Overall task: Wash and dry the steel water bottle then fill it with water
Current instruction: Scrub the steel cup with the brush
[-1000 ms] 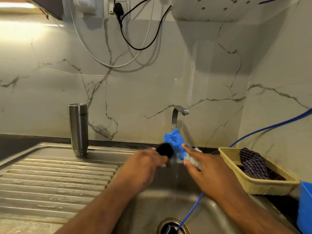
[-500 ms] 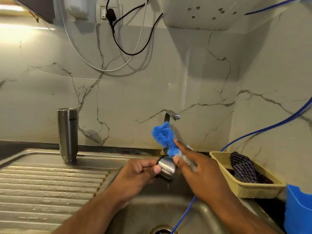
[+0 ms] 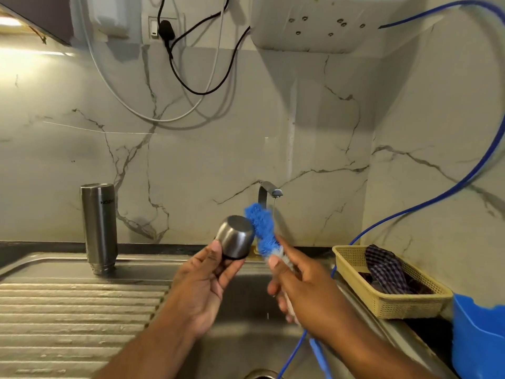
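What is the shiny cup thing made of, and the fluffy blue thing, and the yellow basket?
The cap in the left hand looks like brushed steel: grey, with a soft sheen. The brush in the right hand seems to be fluffy blue fibre. The basket is probably plastic: pale yellow mesh walls.

left hand (image 3: 203, 280): raised, palm up, thumb and fingers closed in a grip | right hand (image 3: 303, 285): raised, fingers curled shut, forefinger extended
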Action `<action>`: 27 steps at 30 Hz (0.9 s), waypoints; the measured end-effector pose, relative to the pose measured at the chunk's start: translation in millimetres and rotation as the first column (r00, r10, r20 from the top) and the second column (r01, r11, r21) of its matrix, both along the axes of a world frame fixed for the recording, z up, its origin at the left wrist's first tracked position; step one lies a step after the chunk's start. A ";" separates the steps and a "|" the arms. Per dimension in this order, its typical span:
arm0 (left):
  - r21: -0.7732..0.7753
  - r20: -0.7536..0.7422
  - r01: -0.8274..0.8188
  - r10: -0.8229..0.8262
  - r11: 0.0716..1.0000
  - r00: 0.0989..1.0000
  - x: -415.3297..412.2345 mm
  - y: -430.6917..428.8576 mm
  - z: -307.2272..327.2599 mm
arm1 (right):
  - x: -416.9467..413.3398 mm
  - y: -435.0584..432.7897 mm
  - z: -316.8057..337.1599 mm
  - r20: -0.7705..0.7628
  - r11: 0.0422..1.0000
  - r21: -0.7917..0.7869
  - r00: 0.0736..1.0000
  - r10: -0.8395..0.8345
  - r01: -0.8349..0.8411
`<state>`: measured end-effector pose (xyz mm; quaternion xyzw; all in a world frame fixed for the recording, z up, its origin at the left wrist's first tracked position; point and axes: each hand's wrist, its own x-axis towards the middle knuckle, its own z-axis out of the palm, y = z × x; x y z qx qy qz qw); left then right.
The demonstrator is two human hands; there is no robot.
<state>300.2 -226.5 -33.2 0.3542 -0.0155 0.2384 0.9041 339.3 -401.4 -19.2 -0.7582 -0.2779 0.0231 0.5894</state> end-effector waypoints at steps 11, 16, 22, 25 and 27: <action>0.609 0.033 -0.213 0.244 0.764 0.969 2.9 -13.2 -17.1 | -25.5 12.3 17.3 -0.594 0.898 0.435 0.728 0.342 -0.067; 0.722 0.027 -0.262 0.353 0.640 0.935 7.6 -20.1 -19.7 | -20.2 14.1 9.5 -0.636 0.901 0.433 0.707 0.310 -0.005; 0.769 -0.050 -0.140 0.276 0.624 0.960 -1.1 -27.5 -18.3 | -17.5 18.1 2.5 -0.619 0.937 0.349 0.743 0.253 -0.028; 0.821 0.063 -0.317 0.476 0.475 0.877 2.3 -19.6 -12.0 | -25.7 17.2 1.5 -0.536 0.948 0.289 0.798 0.275 -0.133; 0.766 0.069 -0.397 0.549 0.505 0.833 2.7 -1.1 -7.4 | -25.9 15.6 3.9 -0.473 0.962 0.217 0.844 0.252 -0.166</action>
